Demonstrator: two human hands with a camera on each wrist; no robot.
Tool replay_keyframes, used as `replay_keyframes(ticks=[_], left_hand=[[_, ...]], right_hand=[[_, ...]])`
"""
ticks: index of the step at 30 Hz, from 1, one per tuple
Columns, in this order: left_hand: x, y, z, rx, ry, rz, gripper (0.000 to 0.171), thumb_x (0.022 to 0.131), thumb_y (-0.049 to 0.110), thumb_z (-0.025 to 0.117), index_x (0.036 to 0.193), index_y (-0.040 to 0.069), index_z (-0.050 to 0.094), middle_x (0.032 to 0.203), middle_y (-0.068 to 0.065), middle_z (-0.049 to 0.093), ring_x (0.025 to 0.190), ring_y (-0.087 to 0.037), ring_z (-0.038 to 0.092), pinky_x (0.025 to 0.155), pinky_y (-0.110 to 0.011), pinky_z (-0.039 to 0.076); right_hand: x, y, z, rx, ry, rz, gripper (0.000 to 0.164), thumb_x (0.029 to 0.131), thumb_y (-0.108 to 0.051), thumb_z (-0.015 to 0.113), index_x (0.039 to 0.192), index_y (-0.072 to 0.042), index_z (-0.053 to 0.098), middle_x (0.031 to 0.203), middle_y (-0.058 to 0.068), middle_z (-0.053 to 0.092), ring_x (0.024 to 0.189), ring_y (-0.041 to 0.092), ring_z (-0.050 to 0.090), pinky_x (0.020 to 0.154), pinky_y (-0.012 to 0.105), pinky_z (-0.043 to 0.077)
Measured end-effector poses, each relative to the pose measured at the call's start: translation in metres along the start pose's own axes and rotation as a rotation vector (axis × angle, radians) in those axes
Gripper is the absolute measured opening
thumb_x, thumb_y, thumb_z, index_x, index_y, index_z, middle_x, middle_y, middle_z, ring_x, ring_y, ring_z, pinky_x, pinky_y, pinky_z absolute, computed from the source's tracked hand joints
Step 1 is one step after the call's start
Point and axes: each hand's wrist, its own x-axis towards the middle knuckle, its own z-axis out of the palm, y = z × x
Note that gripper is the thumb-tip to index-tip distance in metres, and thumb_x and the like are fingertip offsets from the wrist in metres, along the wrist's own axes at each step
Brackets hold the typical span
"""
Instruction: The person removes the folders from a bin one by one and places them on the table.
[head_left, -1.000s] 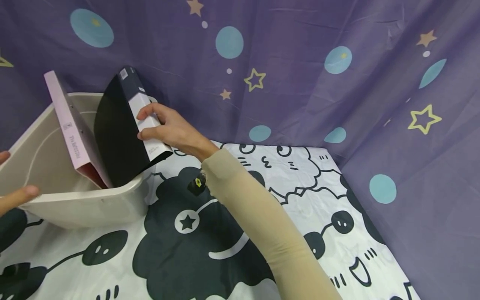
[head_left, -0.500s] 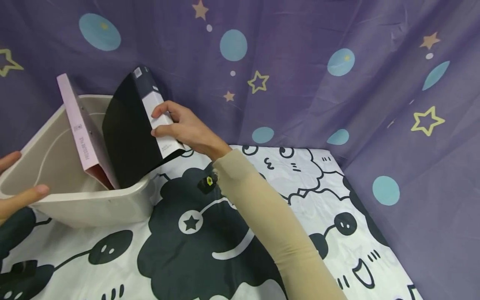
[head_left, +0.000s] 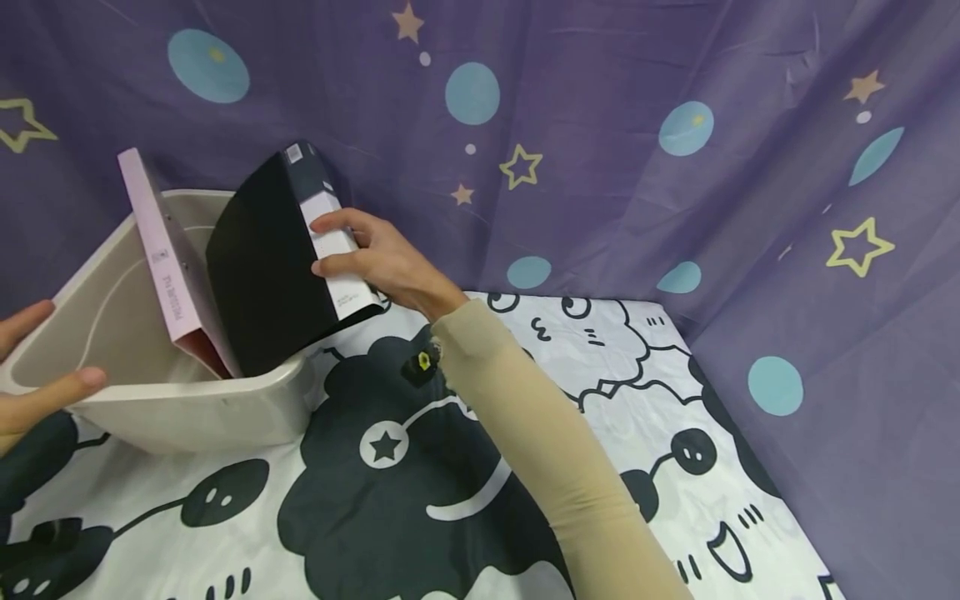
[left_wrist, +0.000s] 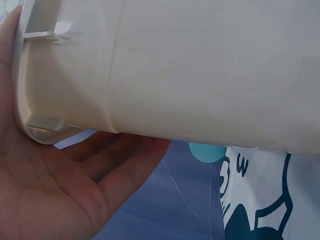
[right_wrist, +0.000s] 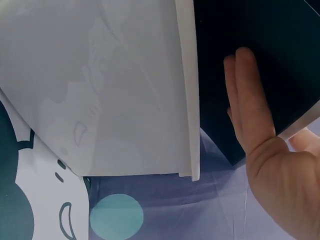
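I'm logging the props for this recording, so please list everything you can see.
bin: 1, off-white, left side of the head view, on the cloth
pink folder: 1, pink, tilted inside the bin
black folder: 1, black with a partly white spine, tilted at the bin's right side
cloth: 1, white with black cartoon print, under the bin
curtain: at least 1, purple with blue spots and stars, behind and to the right
small black object: 1, black with a yellow mark, by the right cuff; what it is, I cannot tell
sleeve: 1, beige, on the right arm
left hand: 1, bare, at the bin's left end
right hand: 1, bare, holding the black folder by its spine
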Motion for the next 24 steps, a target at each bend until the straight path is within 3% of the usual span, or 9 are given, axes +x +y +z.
replay_keyframes(ticks=[6,11,16,19,24], left_hand=[[0.0027,-0.0002,0.0005,-0.045,-0.017,0.02,0.083,0.084,0.007,0.071,0.152,0.021,0.025,0.151,0.005,0.03,0.115,0.013,0.033,0.085,0.004,0.023],[0.0012,0.0025,-0.0023,-0.046,0.018,0.085,0.081,0.082,0.003,0.071,0.151,0.015,0.03,0.149,0.007,0.034,0.116,0.012,0.034,0.086,0.004,0.024],[0.003,0.0,-0.0036,-0.009,0.039,0.125,0.081,0.079,0.0,0.073,0.148,0.017,0.036,0.124,0.024,0.046,0.096,0.012,0.041,0.074,0.0,0.033],[0.0034,0.0002,-0.0046,-0.002,0.048,0.118,0.081,0.076,-0.001,0.074,0.147,0.019,0.039,0.104,0.033,0.039,0.084,0.013,0.037,0.066,0.001,0.028],[0.0016,0.0078,-0.0043,0.003,0.008,0.054,0.083,0.079,0.004,0.073,0.149,0.021,0.034,0.118,0.026,0.041,0.087,0.014,0.035,0.068,0.0,0.028]], right_hand=[[0.0013,0.0036,0.0027,0.037,0.03,-0.004,0.037,0.08,0.002,0.07,0.111,-0.012,0.055,0.092,0.01,0.056,0.074,0.022,0.058,0.06,0.032,0.052],[0.0026,0.0039,0.006,0.055,0.03,-0.006,0.036,0.081,0.002,0.07,0.111,-0.012,0.056,0.09,0.008,0.056,0.074,0.021,0.058,0.06,0.031,0.051],[0.0014,0.0036,0.0066,0.055,0.024,-0.007,0.036,0.082,0.001,0.069,0.112,-0.012,0.055,0.09,0.008,0.056,0.073,0.021,0.058,0.06,0.031,0.052],[0.0009,0.0036,0.0063,0.058,0.012,-0.015,0.037,0.082,0.0,0.069,0.114,-0.011,0.055,0.089,0.008,0.056,0.072,0.021,0.058,0.06,0.031,0.052],[-0.0002,0.0031,0.0049,0.062,0.005,-0.03,0.037,0.082,0.001,0.068,0.115,-0.01,0.054,0.086,0.008,0.056,0.07,0.02,0.057,0.059,0.03,0.051]])
